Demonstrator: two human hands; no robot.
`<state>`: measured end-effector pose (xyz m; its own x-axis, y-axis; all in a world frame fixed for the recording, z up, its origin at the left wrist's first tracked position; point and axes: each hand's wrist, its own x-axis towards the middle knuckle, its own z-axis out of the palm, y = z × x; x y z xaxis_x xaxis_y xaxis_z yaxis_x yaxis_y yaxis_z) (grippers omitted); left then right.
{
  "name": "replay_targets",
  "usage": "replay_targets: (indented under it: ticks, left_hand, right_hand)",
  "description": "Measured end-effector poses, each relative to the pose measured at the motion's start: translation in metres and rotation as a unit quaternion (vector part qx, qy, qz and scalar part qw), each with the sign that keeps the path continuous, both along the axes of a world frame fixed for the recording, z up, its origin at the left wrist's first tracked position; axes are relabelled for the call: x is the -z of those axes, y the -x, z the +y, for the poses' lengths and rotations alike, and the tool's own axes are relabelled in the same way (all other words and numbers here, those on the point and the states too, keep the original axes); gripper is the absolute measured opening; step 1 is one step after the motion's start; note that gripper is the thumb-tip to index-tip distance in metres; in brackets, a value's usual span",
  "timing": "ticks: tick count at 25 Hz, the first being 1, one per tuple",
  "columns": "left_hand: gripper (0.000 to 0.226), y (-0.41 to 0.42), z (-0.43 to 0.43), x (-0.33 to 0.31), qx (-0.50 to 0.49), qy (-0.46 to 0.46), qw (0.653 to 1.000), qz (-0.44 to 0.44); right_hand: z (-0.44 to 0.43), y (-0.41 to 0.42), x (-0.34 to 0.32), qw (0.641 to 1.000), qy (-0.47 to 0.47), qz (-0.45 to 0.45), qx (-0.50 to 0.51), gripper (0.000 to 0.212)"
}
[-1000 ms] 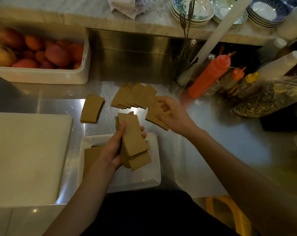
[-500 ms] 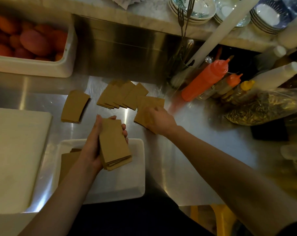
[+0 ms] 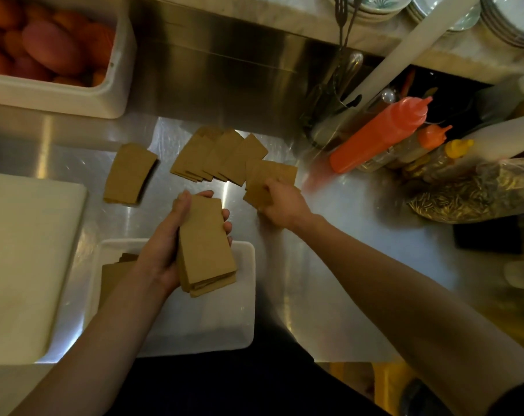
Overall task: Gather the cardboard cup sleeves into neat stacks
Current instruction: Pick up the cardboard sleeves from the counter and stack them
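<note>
My left hand [image 3: 167, 244] grips a squared stack of brown cardboard sleeves [image 3: 205, 247] above a white tray [image 3: 242, 295]. More sleeves [image 3: 116, 271] lie in the tray's left part, half hidden by my forearm. My right hand [image 3: 281, 202] is closed on a few loose sleeves [image 3: 269, 178] lying on the steel counter. Behind them a fanned row of sleeves [image 3: 218, 157] rests on the counter. A separate small sleeve pile [image 3: 128, 172] sits further left.
A white cutting board [image 3: 23, 253] lies at the left. A white tub of mangoes [image 3: 53, 49] stands at the back left. Squeeze bottles [image 3: 383, 133], a cutlery holder [image 3: 329, 106] and a bag of seeds [image 3: 479, 190] crowd the back right. Bowls sit on the marble shelf above.
The stack in my left hand went from uneven to squared. My right hand set down on the loose sleeves at the right and closed its fingers over them.
</note>
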<state>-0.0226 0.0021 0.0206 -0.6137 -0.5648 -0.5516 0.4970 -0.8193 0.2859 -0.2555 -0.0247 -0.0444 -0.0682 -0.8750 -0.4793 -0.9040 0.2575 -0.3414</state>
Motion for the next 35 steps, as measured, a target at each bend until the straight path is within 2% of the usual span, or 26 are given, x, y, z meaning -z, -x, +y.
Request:
replay_targets:
  ticks: [2,4,8,10,12,15,17,23,28,33,35]
  left_hand:
    - [0.064,0.000,-0.001,-0.002,0.002,0.004,1.000,0.002]
    - [0.064,-0.001,-0.002,-0.002,0.001,0.008,1.000,0.001]
    - [0.061,-0.004,-0.001,-0.001,-0.003,0.011,1.000,0.004]
    - [0.062,-0.006,-0.001,-0.002,-0.002,0.013,1.000,0.001]
    - [0.062,-0.007,0.000,-0.003,-0.001,0.014,1.000,0.001]
    - [0.061,-0.008,0.000,-0.004,-0.004,0.014,1.000,-0.001]
    - [0.061,-0.008,0.000,-0.006,-0.005,0.017,1.000,-0.003]
    - [0.059,-0.006,-0.001,-0.011,-0.006,0.022,1.000,-0.011]
    - [0.060,-0.005,0.002,-0.011,0.002,0.013,1.000,-0.005]
    - [0.058,-0.002,0.003,-0.012,0.011,0.009,1.000,-0.006]
    - [0.059,-0.002,0.002,-0.012,0.015,0.010,1.000,-0.011]
  right_hand:
    - [0.003,0.010,-0.004,0.993,-0.005,-0.089,0.071,0.021]
    - [0.009,0.020,-0.008,0.982,0.026,-0.145,0.116,0.018]
    - [0.019,0.033,-0.017,0.977,0.091,-0.143,0.129,0.026]
    - [0.021,0.037,-0.018,0.984,0.100,-0.107,0.102,0.022]
    - [0.020,0.041,-0.015,0.992,0.112,-0.028,0.051,0.025]
    - [0.012,0.045,-0.006,0.993,0.098,0.054,-0.035,0.059]
    - [0.004,0.046,-0.002,0.991,0.081,0.081,-0.063,0.069]
    - [-0.009,0.049,-0.002,0.991,0.045,0.103,-0.073,0.080]
    - [-0.003,0.053,-0.001,0.993,0.040,0.107,-0.014,0.086]
    - [0.014,0.055,-0.009,0.997,0.045,0.027,0.057,0.065]
    - [0.022,0.055,-0.015,0.996,0.078,0.014,0.049,0.042]
